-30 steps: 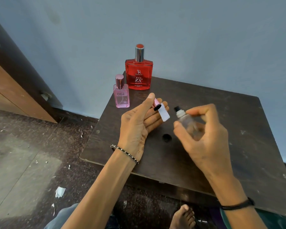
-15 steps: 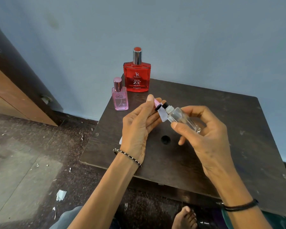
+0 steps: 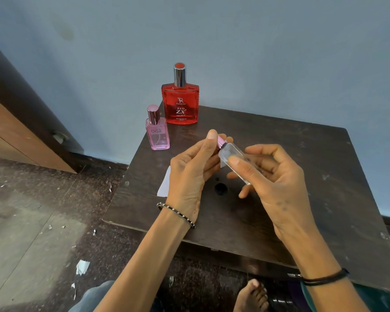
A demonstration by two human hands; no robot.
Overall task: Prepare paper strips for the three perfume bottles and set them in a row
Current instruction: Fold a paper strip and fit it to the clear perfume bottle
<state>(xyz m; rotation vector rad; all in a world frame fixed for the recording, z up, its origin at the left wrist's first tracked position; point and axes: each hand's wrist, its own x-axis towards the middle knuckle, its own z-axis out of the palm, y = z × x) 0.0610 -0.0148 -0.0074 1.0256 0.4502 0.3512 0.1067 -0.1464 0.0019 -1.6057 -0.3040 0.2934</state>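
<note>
My left hand [image 3: 189, 172] pinches a small pink cap [image 3: 221, 140] between thumb and fingers over the middle of the dark wooden table [image 3: 291, 140]. My right hand [image 3: 279, 183] holds a small clear perfume bottle [image 3: 231, 154] tilted, its neck pressed into that cap. A paper strip sits in the left fingers, almost hidden behind the bottle. A tall red perfume bottle [image 3: 180, 104] stands at the table's far left corner. A smaller pink bottle [image 3: 157, 134] stands just left of it. A white paper sheet [image 3: 164, 183] lies on the table, partly behind my left hand.
A round hole [image 3: 221, 189] is in the tabletop below my hands. The blue wall runs right behind the table. Paper scraps [image 3: 82, 266] lie on the floor at left. A wooden door stands far left. A bare foot [image 3: 252, 296] shows under the table's near edge.
My right hand carried the clear bottle leftward to my left hand. Its nozzle now meets the pink cap, and the paper strip is now covered by the bottle.
</note>
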